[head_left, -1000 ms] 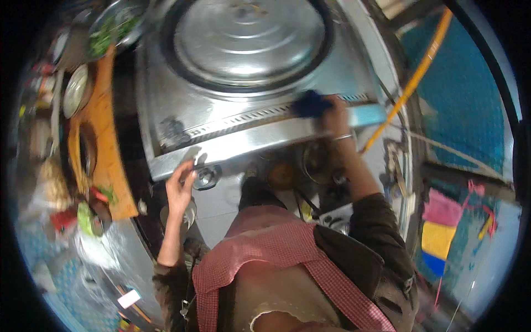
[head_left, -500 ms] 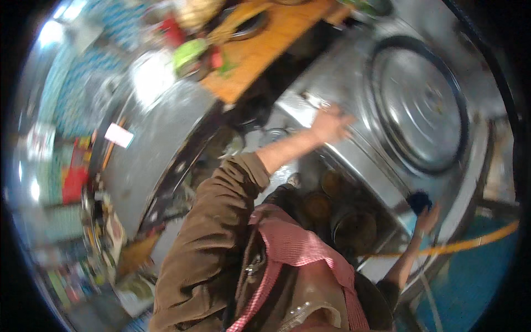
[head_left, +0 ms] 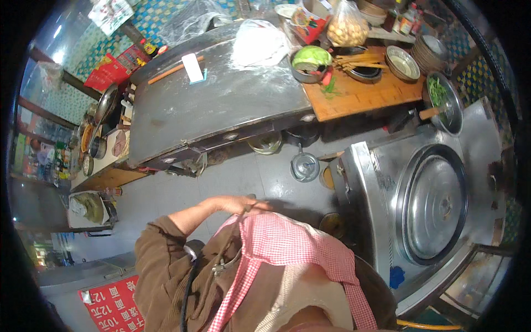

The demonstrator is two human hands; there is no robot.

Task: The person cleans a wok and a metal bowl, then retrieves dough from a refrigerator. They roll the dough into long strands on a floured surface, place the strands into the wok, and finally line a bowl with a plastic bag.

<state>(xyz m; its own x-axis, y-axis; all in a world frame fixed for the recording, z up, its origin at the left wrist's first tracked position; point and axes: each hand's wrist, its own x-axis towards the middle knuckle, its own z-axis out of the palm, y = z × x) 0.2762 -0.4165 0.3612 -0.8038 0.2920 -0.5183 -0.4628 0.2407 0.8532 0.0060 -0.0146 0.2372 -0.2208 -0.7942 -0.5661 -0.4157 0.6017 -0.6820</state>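
Note:
My left hand (head_left: pixel 238 205) is bent in front of my body at the upper edge of a red-and-white checked apron (head_left: pixel 298 238). Its fingers curl against the cloth and look closed on it, though the fingertips are hidden. My right hand does not show; the apron and my body cover that side. To the right, a large round metal lid (head_left: pixel 437 205) with a dark rim sits on the steel stove (head_left: pixel 368 188). A dark blue, scrubber-like thing (head_left: pixel 396 276) lies at the stove's near edge.
A long grey worktop (head_left: pixel 215 105) holds a white plastic bag (head_left: pixel 260 43). Beside it, an orange wooden board (head_left: pixel 359 102) bears bowls and a green vegetable. A metal pot (head_left: pixel 304 167) stands on the tiled floor (head_left: pixel 235 180). A wide metal pan (head_left: pixel 452 116) rests behind the stove.
My left hand has drawn back from the stove to the apron. My right hand has left the blue thing and gone out of sight. The view has turned, showing more worktop and floor.

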